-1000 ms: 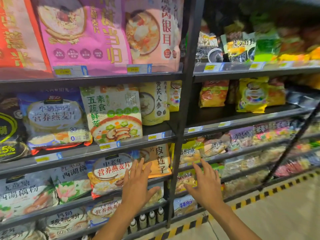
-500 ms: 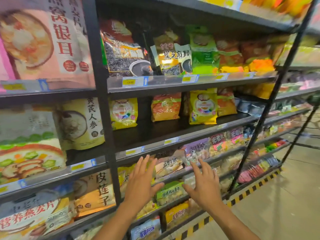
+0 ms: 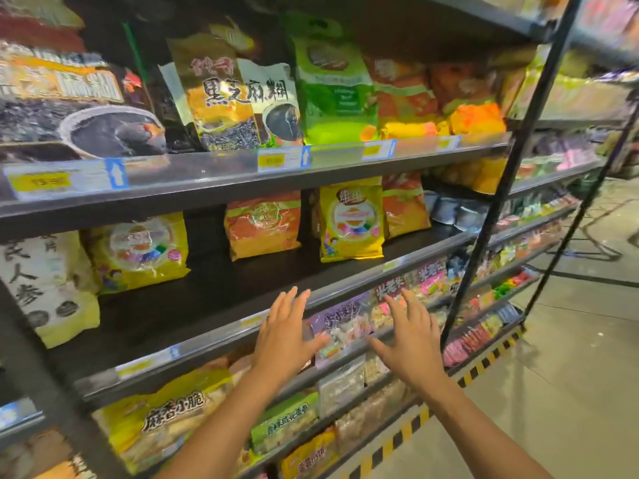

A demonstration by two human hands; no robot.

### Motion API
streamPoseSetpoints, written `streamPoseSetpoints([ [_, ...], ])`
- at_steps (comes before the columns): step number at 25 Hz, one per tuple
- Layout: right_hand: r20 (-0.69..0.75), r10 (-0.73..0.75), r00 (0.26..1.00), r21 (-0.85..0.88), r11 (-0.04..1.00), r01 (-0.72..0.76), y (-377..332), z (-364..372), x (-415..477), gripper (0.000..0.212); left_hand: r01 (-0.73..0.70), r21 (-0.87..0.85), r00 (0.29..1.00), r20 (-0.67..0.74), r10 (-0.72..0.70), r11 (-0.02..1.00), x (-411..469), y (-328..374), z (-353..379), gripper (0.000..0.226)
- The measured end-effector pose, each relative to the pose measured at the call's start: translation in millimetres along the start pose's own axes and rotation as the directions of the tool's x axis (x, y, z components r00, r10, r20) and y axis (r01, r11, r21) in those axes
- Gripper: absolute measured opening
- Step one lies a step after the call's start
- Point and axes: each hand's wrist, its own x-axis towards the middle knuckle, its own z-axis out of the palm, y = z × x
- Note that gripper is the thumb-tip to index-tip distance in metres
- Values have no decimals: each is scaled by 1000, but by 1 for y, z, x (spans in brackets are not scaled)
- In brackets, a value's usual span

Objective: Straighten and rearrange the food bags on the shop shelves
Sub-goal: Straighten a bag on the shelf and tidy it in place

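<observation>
Since half a second ago the view swings right along the shelves, and both hands, spread as before, now hover in front of a purple bag (image 3: 340, 319) rather than the bags further left.

The left hand (image 3: 283, 337) is open. Its fingers are straight and fanned toward 12 o'clock, and its fingertips cross the front edge of the middle shelf (image 3: 221, 281). Its thumb points to 3 o'clock, at the purple bag. The right hand (image 3: 411, 344) is open too, with fingers spread toward 11 o'clock and thumb out to 9 o'clock. Neither hand grips anything. Whether either one touches the purple bag cannot be told.

The purple bag sits on the shelf just below the middle shelf, between the two hands.

On the middle shelf, at 12 o'clock from the hands, a yellow bag (image 3: 351, 219) stands upright near the front edge. An orange bag (image 3: 262, 224) stands further back at its 9 o'clock, and a second yellow bag (image 3: 138, 252) leans further along at 9 o'clock. One shelf up, a green bag (image 3: 332, 88) stands beside a black sesame bag (image 3: 238, 102) at its 9 o'clock.

At 7 o'clock of the left hand lies a yellow snack bag (image 3: 155, 423). A black upright post (image 3: 498, 188) rises at 2 o'clock of the right hand. A yellow-and-black striped strip (image 3: 411, 423) runs along the floor (image 3: 570, 392) at the foot of the shelves.
</observation>
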Motion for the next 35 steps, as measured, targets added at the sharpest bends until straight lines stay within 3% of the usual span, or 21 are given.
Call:
streamPoseSetpoints([
  [8,14,90,996,167,982,-91,49,26,133,103,129,-176,982,160,-101,976,162,9,36,120],
  [13,41,105,994,302,947,-112,75,41,205,106,360,-250,894,369,-255,899,237,3,57,134],
  [18,159,81,984,537,829,-155,88,48,280,107,471,-406,862,399,-312,783,289,6,74,119],
  [21,214,43,976,576,801,-162,96,56,321,92,480,-474,875,319,-364,738,310,7,80,140],
  [23,241,26,970,624,762,-175,103,61,343,58,504,-473,863,308,-400,723,319,-13,95,154],
  [25,323,1,946,667,710,-228,111,62,364,38,540,-417,839,337,-428,731,313,4,87,144],
  [26,362,-12,932,669,699,-251,115,62,373,33,568,-412,819,371,-438,713,309,15,86,128],
  [28,417,-44,908,653,709,-265,120,59,383,37,631,-350,752,497,-434,692,305,28,88,91],
  [29,437,-78,896,650,716,-255,123,56,386,41,645,-303,725,531,-438,702,302,30,89,86],
  [30,447,-120,887,656,718,-233,126,54,386,43,665,-256,699,543,-465,702,299,30,92,89],
  [34,497,-233,836,709,664,-236,140,51,393,41,628,-266,747,470,-470,732,293,25,102,82],
  [35,529,-243,813,708,655,-264,142,55,397,46,629,-267,750,453,-481,730,294,21,106,91],
])
